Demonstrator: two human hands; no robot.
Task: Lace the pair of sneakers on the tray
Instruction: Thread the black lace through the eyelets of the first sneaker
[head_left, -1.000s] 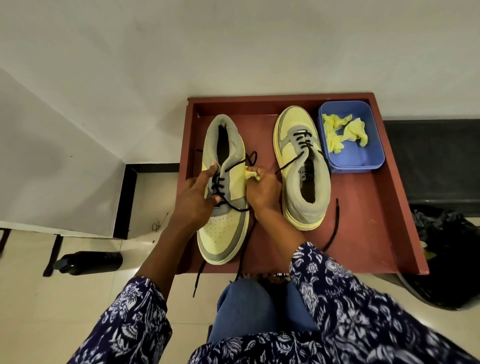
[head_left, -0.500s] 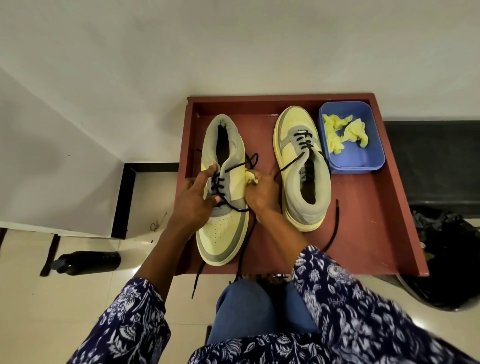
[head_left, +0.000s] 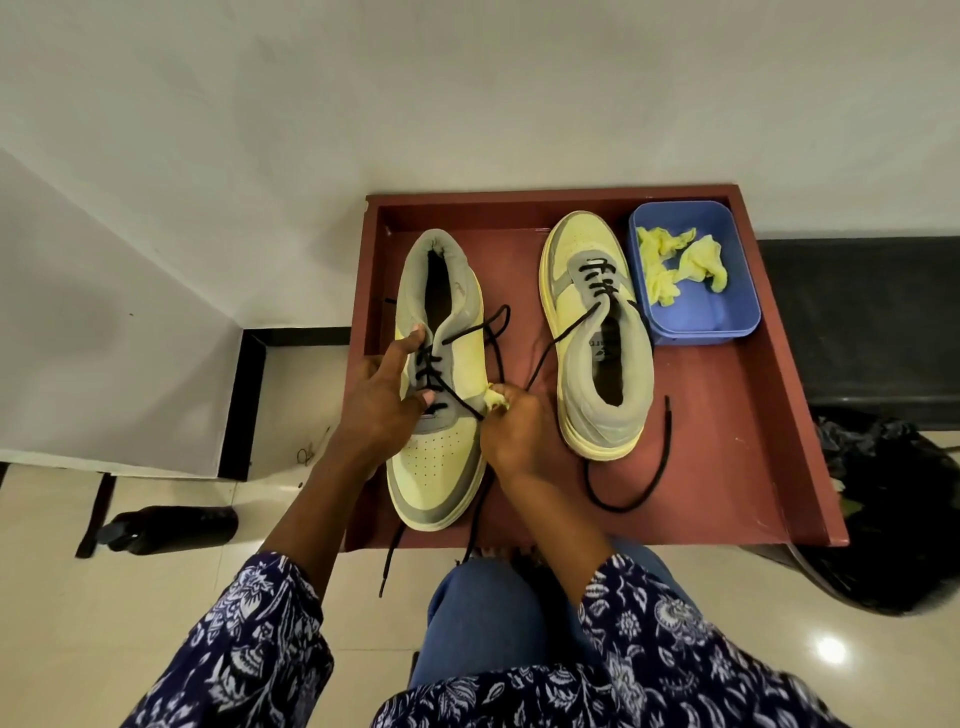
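Little moved since earlier: right hand (head_left: 511, 431) slid slightly nearer along left sneaker (head_left: 439, 384), still pinching a yellow scrap (head_left: 493, 399) with the black lace (head_left: 457, 400). Left hand (head_left: 382, 405) grips that shoe's side, thumb extended up the eyelets. Left sneaker toe points toward the person, long axis running near-far; right sneaker (head_left: 597, 338) toe points away, parallel. Both yellow-grey, partly laced. Both lie on red-brown tray (head_left: 753, 441); blue tub (head_left: 693, 317) holds yellow cloth. Tiled floor, white wall.
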